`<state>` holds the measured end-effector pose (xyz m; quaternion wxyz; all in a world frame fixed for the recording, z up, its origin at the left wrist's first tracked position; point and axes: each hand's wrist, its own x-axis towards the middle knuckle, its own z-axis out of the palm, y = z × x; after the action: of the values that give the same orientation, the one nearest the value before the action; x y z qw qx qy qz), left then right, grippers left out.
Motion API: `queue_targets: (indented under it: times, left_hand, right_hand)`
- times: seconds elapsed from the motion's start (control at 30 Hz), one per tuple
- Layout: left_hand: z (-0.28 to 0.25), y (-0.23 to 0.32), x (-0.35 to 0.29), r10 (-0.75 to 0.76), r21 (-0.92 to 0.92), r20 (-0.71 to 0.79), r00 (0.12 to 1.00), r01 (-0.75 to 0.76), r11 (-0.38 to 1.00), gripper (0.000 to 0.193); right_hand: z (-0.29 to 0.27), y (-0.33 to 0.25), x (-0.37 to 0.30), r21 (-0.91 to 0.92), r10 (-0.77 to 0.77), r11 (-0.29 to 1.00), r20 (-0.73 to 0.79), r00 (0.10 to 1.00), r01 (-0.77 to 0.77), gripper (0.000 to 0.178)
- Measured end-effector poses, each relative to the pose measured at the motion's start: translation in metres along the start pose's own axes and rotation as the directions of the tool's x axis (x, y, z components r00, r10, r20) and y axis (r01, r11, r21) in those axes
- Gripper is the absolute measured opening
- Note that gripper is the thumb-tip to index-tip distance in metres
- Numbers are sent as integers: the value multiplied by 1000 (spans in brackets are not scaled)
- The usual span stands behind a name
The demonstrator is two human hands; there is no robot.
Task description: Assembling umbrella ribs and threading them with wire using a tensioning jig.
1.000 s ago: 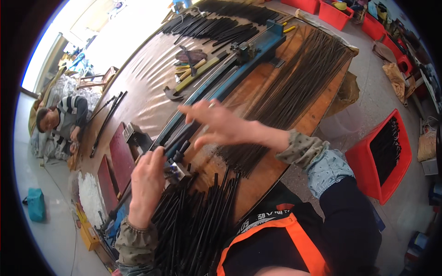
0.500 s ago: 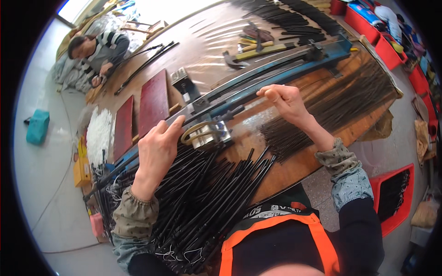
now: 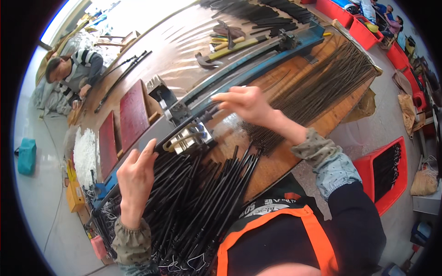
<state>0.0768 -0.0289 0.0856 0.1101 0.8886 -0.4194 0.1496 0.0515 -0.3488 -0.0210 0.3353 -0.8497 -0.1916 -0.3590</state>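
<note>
The left hand rests flat, grip released, on the pile of black rods at seven o'clock on the counter. The right hand pinches one black rod fed into the metal clamp fixture on the blue rail. Seating the rod looks like the step in hand; it calls for straight alignment. Red crates stand at three o'clock, a teal box at nine.

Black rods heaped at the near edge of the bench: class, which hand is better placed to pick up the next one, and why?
Probably the left hand: it rests on the black rods, while the right hand is at the blue jig.
</note>
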Motion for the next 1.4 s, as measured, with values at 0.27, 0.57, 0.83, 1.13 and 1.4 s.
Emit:
queue_targets:
  times: [0.27, 0.57, 0.83, 1.13, 1.4]
  left_hand:
    - [-29, -41, -15, -194, -18, -260, 946, 197, 980, 25]
    - [-63, -69, -44, -285, 2, -345, 894, 305, 952, 21]
    - [-63, -98, -120, -475, 0, -282, 834, 495, 869, 22]
    - [-37, -123, -109, -413, 56, -261, 873, 441, 896, 23]
    - [54, -100, -17, -154, -14, -77, 985, 153, 988, 14]
  right_hand:
    - [-17, 44, 0, -207, 14, 978, 11, 1000, -11, 28]
    - [95, -15, 95, 421, 72, 885, 298, 952, -198, 25]
    - [140, -17, 121, 77, -150, 989, 503, 851, 129, 21]
    - [97, 40, 92, -265, -207, 920, 294, 933, 288, 9]
    - [-60, 149, 36, -646, -40, 741, 230, 972, 183, 9]
